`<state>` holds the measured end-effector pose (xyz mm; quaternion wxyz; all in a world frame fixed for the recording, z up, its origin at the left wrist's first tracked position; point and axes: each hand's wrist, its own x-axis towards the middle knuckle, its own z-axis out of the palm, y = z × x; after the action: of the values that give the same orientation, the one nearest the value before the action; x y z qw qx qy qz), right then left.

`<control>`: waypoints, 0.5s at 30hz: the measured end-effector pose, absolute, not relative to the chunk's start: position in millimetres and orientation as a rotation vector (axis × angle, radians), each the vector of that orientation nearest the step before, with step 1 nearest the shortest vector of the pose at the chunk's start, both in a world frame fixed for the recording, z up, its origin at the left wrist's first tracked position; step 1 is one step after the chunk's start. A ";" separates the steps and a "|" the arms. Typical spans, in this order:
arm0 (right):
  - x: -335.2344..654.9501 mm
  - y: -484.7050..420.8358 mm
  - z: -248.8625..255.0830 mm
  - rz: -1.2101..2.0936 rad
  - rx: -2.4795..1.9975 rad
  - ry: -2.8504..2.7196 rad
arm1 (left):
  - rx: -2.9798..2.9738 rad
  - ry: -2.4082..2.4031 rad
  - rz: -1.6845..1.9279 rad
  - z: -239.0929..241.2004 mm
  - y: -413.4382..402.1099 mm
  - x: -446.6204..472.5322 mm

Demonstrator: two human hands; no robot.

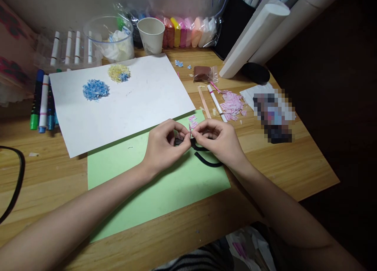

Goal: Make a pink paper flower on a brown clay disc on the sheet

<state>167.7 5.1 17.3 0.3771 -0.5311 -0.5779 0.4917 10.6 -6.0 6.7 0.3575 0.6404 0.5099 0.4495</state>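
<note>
My left hand (165,143) and my right hand (219,139) meet over the green sheet (153,184), fingertips pinched together on a small pink paper scrap (192,126). Black-handled scissors (206,157) lie under my right hand, their loops showing beneath the fingers; whether the hand grips them I cannot tell. A few pink bits (193,119) sit on the green sheet just beyond my fingers.
A white sheet (123,102) carries a blue paper pile (96,89) and a yellow pile (118,72). Pink scraps (232,104), a white marker (216,102) and a wooden stick (204,102) lie to the right. Markers (43,102), a paper cup (151,34), a plastic bowl (108,37) and clay packs (188,31) line the back.
</note>
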 end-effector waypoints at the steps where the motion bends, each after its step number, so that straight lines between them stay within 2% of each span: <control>1: 168.2 5.5 17.0 1.260 -1.355 -1.473 | 1.648 1.317 1.163 6.8 -6.0 10.6; 15: 168.0 4.3 20.5 1.190 -1.380 -1.567 | 1.609 1.326 1.122 8.9 -5.4 10.4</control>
<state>168.0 4.3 20.5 0.3608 -0.5355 -0.6081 0.4619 10.4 -5.4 8.9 0.3775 0.6293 0.5185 0.4388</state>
